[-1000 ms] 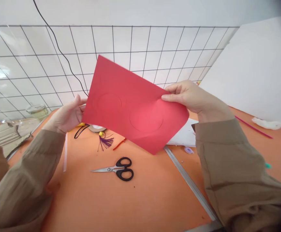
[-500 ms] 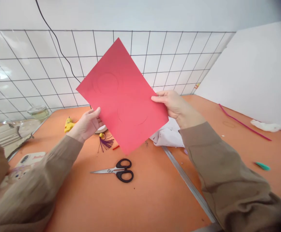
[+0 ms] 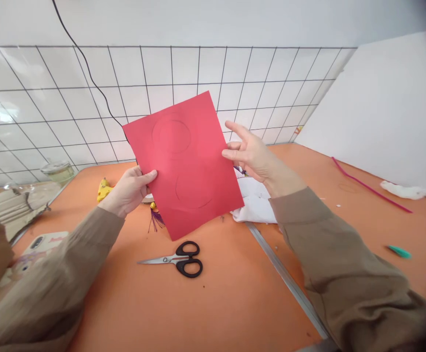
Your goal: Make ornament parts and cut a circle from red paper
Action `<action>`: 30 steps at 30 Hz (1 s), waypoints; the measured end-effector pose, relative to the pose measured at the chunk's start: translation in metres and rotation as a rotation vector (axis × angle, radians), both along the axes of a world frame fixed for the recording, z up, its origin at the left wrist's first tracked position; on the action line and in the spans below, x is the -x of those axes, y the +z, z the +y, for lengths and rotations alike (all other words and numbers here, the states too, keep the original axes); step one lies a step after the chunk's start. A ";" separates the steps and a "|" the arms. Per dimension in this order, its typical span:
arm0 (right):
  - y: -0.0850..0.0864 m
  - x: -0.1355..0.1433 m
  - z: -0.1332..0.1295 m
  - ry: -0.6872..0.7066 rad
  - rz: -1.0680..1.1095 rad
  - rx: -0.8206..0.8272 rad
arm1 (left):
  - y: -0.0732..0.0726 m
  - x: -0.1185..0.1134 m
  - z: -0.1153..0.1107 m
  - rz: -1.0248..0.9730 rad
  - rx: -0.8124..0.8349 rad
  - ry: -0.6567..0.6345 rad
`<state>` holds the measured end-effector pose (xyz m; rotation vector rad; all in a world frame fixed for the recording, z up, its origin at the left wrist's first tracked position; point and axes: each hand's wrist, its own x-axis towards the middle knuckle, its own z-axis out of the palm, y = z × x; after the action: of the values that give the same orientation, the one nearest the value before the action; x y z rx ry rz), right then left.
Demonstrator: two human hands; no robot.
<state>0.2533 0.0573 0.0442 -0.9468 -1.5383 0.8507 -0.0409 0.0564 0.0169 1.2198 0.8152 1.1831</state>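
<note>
A sheet of red paper (image 3: 201, 166), with curved pencil lines on it, is held up tilted above the table. My left hand (image 3: 130, 188) grips its left edge, thumb on the front and fingers behind. At the right edge, my right hand (image 3: 251, 154) has its thumb tip over the paper and its index finger lifted away; its hold looks loose, and some fingers are partly hidden. Below the sheet lies a pair of scissors (image 3: 189, 260) with black handles, the blades closed and pointing left.
A yellow glue gun (image 3: 103, 189) and a purple tassel (image 3: 156, 219) lie behind my left hand. Crumpled white material (image 3: 257, 203) sits under my right hand. A phone (image 3: 46, 240) and cardboard (image 3: 5, 215) are at left. At right are a magenta stick (image 3: 370, 185) and a green piece (image 3: 399, 252).
The red sheet has turned clockwise and come lower, its top corner moving right. My right index finger has lifted off the paper. The scissors have stayed put.
</note>
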 end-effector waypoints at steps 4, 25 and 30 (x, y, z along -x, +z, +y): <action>0.003 0.006 -0.005 0.059 0.074 0.004 | 0.006 -0.001 -0.003 -0.012 -0.010 0.014; 0.009 0.011 -0.010 -0.090 0.169 -0.121 | 0.023 -0.002 -0.018 -0.006 -0.197 0.321; 0.011 0.010 -0.011 -0.112 0.195 -0.146 | 0.026 -0.004 -0.024 0.060 -0.247 0.154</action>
<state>0.2429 0.0459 0.0555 -0.8114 -1.3474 0.7188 -0.0368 0.0326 0.0428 1.4188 0.8369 1.4104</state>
